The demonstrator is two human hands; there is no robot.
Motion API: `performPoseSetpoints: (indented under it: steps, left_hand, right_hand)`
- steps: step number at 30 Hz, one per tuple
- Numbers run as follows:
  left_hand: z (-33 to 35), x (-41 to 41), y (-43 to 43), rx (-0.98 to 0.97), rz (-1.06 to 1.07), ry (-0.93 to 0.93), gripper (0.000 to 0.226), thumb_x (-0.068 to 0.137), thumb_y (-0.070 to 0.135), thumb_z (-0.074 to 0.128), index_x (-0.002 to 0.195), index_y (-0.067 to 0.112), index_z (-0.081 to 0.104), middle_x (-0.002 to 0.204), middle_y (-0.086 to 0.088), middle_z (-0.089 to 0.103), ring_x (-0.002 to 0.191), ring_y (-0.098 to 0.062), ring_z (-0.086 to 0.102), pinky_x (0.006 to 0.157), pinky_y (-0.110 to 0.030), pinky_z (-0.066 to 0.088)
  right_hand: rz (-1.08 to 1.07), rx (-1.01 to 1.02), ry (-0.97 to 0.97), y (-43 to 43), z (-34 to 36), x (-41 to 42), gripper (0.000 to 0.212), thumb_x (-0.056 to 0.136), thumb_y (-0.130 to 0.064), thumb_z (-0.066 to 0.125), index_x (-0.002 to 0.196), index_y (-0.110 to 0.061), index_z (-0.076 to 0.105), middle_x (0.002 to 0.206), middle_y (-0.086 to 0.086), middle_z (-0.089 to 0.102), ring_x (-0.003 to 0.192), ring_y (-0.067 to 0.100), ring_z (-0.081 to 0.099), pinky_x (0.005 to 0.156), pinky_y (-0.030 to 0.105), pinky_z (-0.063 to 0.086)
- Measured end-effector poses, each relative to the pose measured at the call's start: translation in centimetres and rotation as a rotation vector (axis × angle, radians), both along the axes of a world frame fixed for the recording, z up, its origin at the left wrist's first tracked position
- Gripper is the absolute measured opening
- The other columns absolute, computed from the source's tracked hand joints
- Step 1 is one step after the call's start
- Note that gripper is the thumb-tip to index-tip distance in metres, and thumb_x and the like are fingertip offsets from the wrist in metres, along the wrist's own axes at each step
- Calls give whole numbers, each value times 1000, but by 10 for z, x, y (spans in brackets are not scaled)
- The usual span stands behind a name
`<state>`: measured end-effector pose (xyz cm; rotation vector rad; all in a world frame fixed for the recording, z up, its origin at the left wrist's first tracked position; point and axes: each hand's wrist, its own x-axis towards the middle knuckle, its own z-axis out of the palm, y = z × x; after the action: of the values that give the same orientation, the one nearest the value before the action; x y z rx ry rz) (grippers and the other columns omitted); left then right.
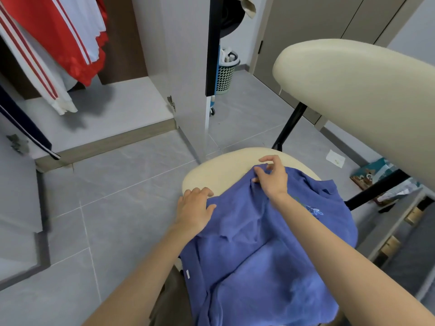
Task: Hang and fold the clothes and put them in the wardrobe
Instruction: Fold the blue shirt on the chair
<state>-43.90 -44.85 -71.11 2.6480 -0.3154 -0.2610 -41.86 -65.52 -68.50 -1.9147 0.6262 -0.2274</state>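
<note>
- Two hands worked the shirt (pixel 263 243) on the seat (pixel 226 161).
- Our left hand (pixel 195 208) pressed flat, fingers spread.
- Our right hand (pixel 270 177) pinched the far edge; pulling it taut first would likely fold it cleaner.

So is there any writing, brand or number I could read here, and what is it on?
None can be read.
Blue shirt: a light print near the chest, too blurred to read.
Same shirt: a small white tag at its edge, too small to read.
Paper slip on the floor: only a faint mark, unreadable.
Picture box behind the chair: cartoon figures, no legible words.
</note>
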Motion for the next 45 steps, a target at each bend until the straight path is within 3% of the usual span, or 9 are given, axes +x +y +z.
performPoseSetpoints:
  steps: [3,6,15,21,26,33,37,42,45]
  left_hand:
    - [0,2,1,7,54,-35,35,98,31,49,133,26,48,129,2,51,120,-21,42,99,-30,31]
    - [-1,-5,8,6,132,-23,40,97,32,50,136,27,44,134,1,43,124,-23,36,101,-34,29]
    - [-15,-36,35,-502,510,489,83,87,46,65,151,17,20,149,-13,35,135,-32,38,111,-42,34]
    - [-11,-48,41,-830,612,578,21,86,25,72,90,7,63,95,-10,68,76,-16,63,65,-24,52]
    - [10,-41,46,-846,561,436,21,89,15,69,102,0,62,98,-13,63,92,-22,59,88,-38,49]
    - [36,-23,54,-720,340,420,13,90,20,66,94,14,56,96,-4,61,88,-18,57,73,-29,46]
    - [40,-28,54,-718,332,443,14,91,19,64,101,14,56,97,-4,61,88,-19,58,66,-28,47]
    - [45,-35,58,-758,370,517,8,93,17,61,92,20,53,85,4,58,72,-11,56,59,-27,49]
    - [49,-37,58,-764,368,547,10,93,16,60,100,17,53,87,4,58,74,-11,57,61,-27,51]
  right_hand:
    - [75,-142,133,-10,-3,5,17,91,-7,54,103,-18,59,95,2,62,90,23,66,88,36,51]
    - [212,-379,356,-9,-11,-7,31,92,-20,58,122,-23,55,127,9,46,119,34,42,94,35,38]
    - [655,-563,260,19,-1,-91,18,91,-32,59,107,-37,62,120,-11,50,114,16,41,95,36,35]
    - [873,-579,374,30,2,-119,36,95,-28,56,131,-27,54,136,-8,48,126,12,45,105,34,37]
    - [895,-570,357,39,21,-120,31,97,-25,54,127,-25,58,132,-7,54,119,13,51,101,30,40]
    - [909,-230,214,74,72,-160,7,91,-26,62,85,-24,66,88,-12,70,82,13,64,75,21,49]
    - [1095,-286,344,94,85,-195,15,83,-34,72,90,-21,67,85,-9,70,75,6,63,72,14,46]
    - [1160,-454,348,108,73,-228,43,75,-34,80,107,-18,56,102,0,55,88,18,55,81,29,49]
    - [1081,-494,284,115,62,-238,34,80,-29,75,108,-22,57,102,-1,46,88,18,53,82,28,47]
